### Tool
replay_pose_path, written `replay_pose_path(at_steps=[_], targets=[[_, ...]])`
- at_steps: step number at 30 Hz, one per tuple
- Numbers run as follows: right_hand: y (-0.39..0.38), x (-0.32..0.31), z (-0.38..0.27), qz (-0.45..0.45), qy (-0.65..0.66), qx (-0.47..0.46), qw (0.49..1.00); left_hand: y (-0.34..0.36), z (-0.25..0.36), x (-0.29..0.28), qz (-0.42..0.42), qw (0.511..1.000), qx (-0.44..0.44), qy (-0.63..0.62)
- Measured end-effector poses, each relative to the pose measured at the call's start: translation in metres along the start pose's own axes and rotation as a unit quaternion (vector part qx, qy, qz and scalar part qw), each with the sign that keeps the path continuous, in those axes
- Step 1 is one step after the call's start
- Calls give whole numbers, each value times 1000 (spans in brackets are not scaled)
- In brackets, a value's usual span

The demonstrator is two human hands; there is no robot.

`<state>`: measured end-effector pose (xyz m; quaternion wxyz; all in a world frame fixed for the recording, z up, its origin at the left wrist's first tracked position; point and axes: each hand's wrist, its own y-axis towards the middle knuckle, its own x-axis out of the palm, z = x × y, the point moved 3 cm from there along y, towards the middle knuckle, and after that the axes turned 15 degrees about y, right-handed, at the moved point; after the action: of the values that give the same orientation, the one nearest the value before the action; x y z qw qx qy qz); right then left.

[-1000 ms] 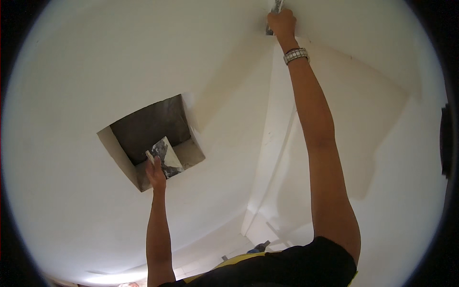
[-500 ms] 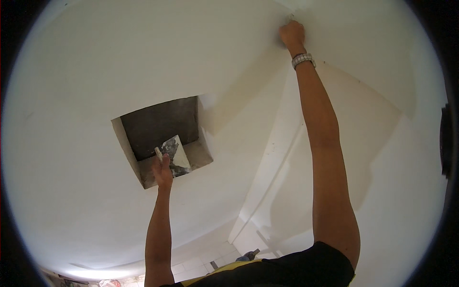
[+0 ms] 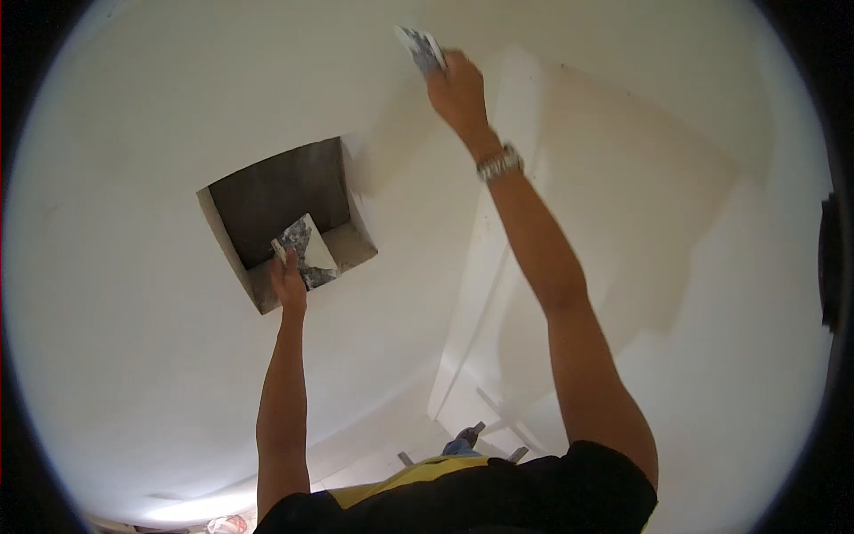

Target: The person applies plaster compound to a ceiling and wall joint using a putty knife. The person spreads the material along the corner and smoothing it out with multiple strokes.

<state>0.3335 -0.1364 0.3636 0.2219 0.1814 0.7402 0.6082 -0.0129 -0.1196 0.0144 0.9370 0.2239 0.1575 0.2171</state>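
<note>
Left hand (image 3: 288,283) closed round handle of left trowel (image 3: 311,249), which overlaps lower edge of niche (image 3: 280,187). Right hand (image 3: 459,92) clenched on right trowel (image 3: 420,51), beyond niche's upper right corner.

The right hand (image 3: 459,96) is hiding its own fingertips and most of the handle of the right trowel (image 3: 420,52). The left hand (image 3: 287,285) is covering part of the left trowel's handle, and the left trowel (image 3: 311,255) is blocking part of the square opening (image 3: 280,189). The black-and-yellow shirt (image 3: 463,503) is running off the lower edge, where a red-and-white object (image 3: 228,525) is showing too small to tell. A dark shape (image 3: 829,262) is blurring into the right rim.
</note>
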Motion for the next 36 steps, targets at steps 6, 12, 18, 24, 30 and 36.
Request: replay_pose_path(at_steps=[6, 12, 18, 24, 30, 36], targets=[[-225, -29, -87, -182, 208, 120, 954, -150, 66, 40, -163, 828, -324, -427], [-298, -38, -127, -444, 256, 26, 858, -192, 70, 14, -195, 778, -355, -480], [-283, -111, -80, -310, 197, 194, 909, -159, 143, -15, -59, 819, -331, -466], [-292, -143, -57, -102, 213, 447, 863, -156, 166, -21, -162, 872, -242, -394], [-240, -149, -134, -310, 123, 46, 942, -158, 219, 0, -188, 911, -231, -284], [-207, -124, -179, -408, 45, -80, 908, -152, 238, -22, -298, 866, -267, -300]])
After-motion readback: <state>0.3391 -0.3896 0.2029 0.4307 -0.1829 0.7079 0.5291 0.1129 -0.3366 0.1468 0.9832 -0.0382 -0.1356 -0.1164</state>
